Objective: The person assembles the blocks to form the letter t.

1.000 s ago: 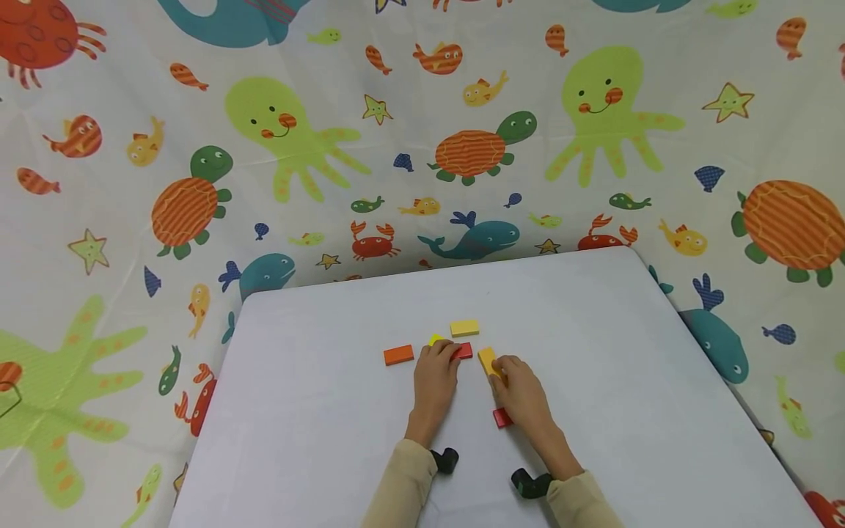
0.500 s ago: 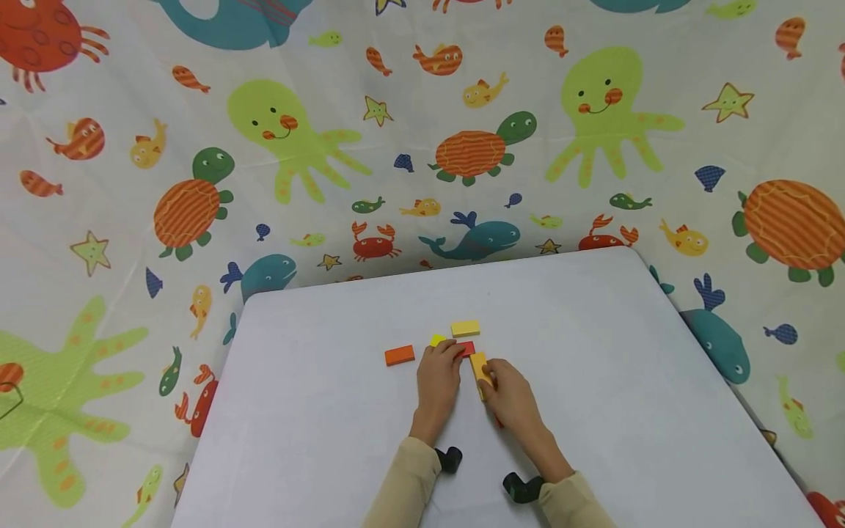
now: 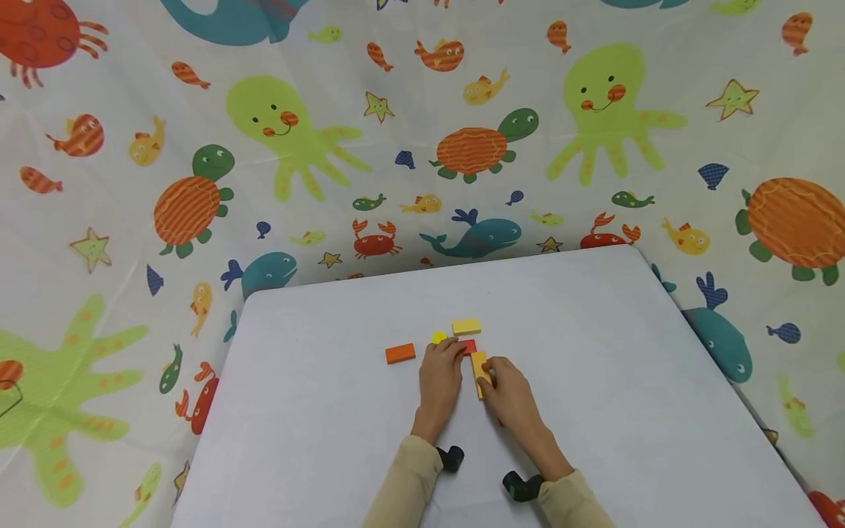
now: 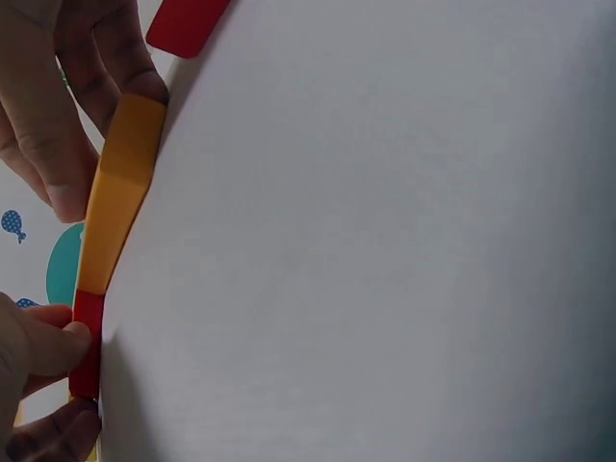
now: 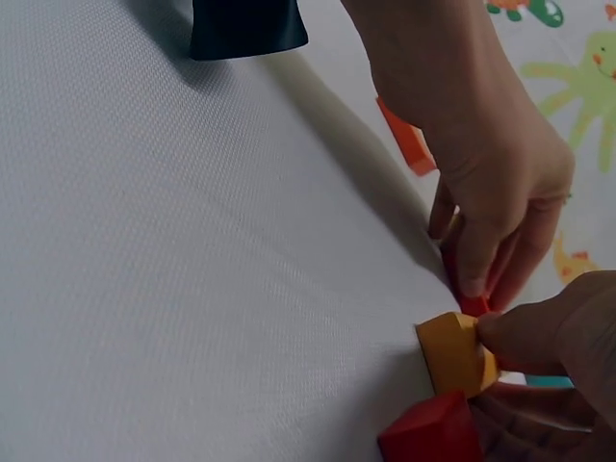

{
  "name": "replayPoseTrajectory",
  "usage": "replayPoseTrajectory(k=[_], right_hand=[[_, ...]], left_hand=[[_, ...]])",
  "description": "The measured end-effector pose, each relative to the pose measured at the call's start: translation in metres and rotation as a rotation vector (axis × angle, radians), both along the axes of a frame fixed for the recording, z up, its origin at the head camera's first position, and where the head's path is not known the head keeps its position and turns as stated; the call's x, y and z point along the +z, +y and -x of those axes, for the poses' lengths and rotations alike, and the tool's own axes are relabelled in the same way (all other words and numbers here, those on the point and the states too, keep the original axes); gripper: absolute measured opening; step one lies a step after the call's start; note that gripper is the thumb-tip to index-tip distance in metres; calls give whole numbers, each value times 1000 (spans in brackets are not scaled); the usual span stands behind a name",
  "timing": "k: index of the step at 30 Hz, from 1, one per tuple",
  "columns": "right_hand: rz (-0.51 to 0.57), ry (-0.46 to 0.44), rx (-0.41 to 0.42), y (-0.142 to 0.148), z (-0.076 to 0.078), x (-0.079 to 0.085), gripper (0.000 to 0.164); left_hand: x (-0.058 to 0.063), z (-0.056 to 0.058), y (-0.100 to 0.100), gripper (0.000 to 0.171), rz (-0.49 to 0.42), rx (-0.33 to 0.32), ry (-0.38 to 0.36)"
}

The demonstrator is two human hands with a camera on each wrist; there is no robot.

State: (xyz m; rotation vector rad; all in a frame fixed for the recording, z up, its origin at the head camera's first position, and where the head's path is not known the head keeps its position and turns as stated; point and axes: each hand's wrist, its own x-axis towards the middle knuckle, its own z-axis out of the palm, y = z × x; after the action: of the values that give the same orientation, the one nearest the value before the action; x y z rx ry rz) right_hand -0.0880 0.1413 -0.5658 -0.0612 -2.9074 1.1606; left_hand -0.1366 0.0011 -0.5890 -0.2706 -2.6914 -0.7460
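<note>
My left hand (image 3: 440, 375) pinches a red block (image 4: 87, 348) between thumb and fingers, flat on the white table. My right hand (image 3: 513, 394) grips a longer amber block (image 3: 479, 372) on its right side. One end of the amber block meets the end of that red block, and the two form a bent line in the head view. A second red block (image 5: 433, 430) lies close to the near end of the amber block; my right hand mostly hides it in the head view. A bright yellow block (image 3: 439, 337) peeks out beyond my left fingertips.
An orange block (image 3: 400, 353) lies to the left of my left hand. Behind the hands sits a pale yellow block (image 3: 466, 326). The white table (image 3: 317, 411) ends at the back against a curtain (image 3: 409, 110) printed with sea animals. Dark wrist-worn devices (image 3: 521, 486) stick out near both sleeves.
My right hand has slid the amber block left until its end meets the red block, covering most of the second red block. My left hand has stayed nearly in place, with little change over the last half second.
</note>
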Motion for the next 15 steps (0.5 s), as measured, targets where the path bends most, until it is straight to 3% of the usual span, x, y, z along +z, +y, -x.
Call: replayPoseTrajectory(k=[10,15], right_hand=[[-9,-9,50,17,-2,4,32],[-30,-23,76,32,-10,5,34]], left_hand=[[-2,-3,2,20,3,0,41],[0,-12,2,27,9,15,-11]])
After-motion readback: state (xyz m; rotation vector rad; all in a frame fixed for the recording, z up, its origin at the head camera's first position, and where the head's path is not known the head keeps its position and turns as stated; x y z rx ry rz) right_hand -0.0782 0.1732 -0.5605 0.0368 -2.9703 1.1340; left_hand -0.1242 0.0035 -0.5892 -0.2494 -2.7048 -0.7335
